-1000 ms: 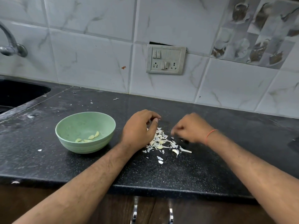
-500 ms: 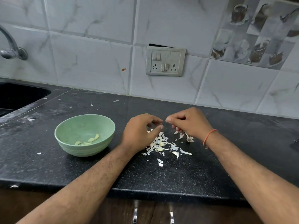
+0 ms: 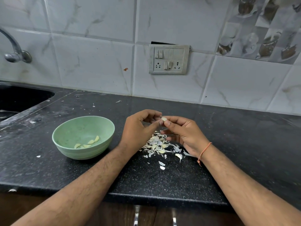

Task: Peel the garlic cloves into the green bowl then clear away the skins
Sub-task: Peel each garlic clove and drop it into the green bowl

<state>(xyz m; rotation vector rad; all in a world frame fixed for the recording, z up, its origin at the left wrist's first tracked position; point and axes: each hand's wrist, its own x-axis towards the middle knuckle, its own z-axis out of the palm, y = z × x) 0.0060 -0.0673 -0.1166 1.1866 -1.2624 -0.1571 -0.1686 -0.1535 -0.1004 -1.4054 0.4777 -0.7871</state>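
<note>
A green bowl (image 3: pixel 68 141) stands on the black counter at the left with several peeled cloves (image 3: pixel 88 143) inside. Right of it, both hands meet above a heap of garlic skins and cloves (image 3: pixel 158 145). My right hand (image 3: pixel 182 133) pinches a pale garlic clove (image 3: pixel 164 119) between thumb and fingers. My left hand (image 3: pixel 138 129) has its fingertips curled onto the same clove from the left side.
A dark sink (image 3: pixel 19 100) with a metal tap (image 3: pixel 14 53) lies at the far left. A switch panel (image 3: pixel 168 59) sits on the tiled wall. Stray skin flakes (image 3: pixel 162 165) dot the counter (image 3: pixel 179 181), whose front edge runs just below my forearms.
My right hand picked a clove from the heap and lifted it. Both hands rose and came together, now pinching that clove above the skins.
</note>
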